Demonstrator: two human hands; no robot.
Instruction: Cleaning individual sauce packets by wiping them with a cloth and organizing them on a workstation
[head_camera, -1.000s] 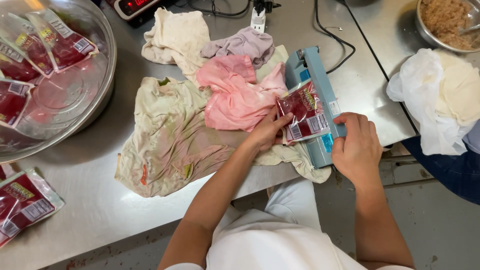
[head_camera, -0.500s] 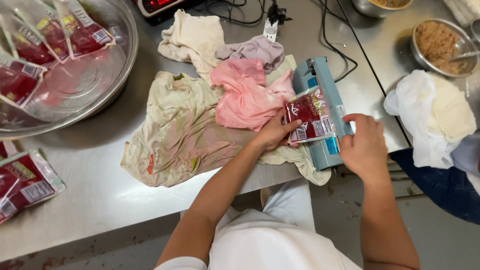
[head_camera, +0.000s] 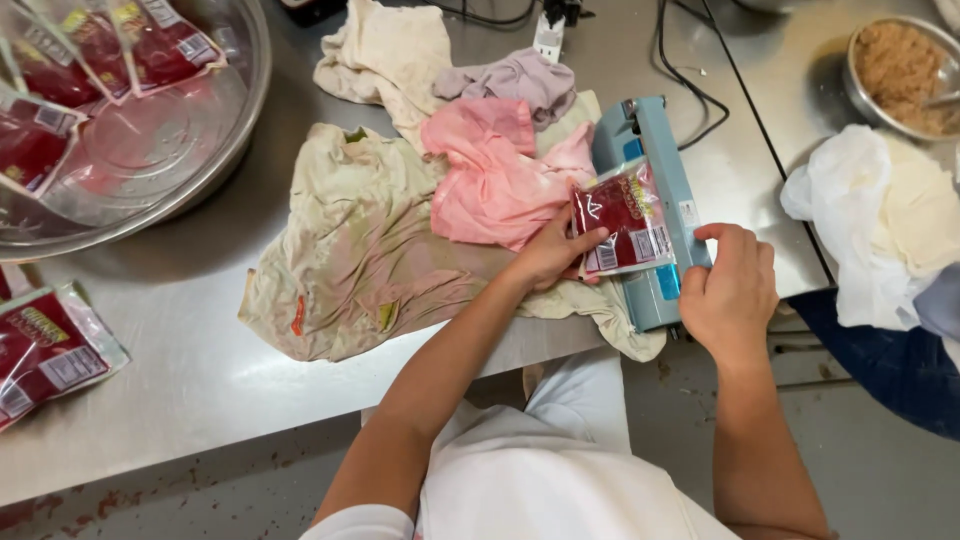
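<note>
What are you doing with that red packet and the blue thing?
A person stands at a metal table. The left hand holds a red packet against a blue sealing machine, and the right hand presses on the machine's bar. Stained cloths lie under and beside the packet. More red packets sit at the table's left edge, others in a big metal bowl.

A big shiny metal bowl (head_camera: 225, 120) sits on the grey steel tabletop (head_camera: 180, 400). A crumpled pink cloth (head_camera: 490, 185) lies near it. A small round bowl of brown food (head_camera: 900, 70) sits far off.
</note>
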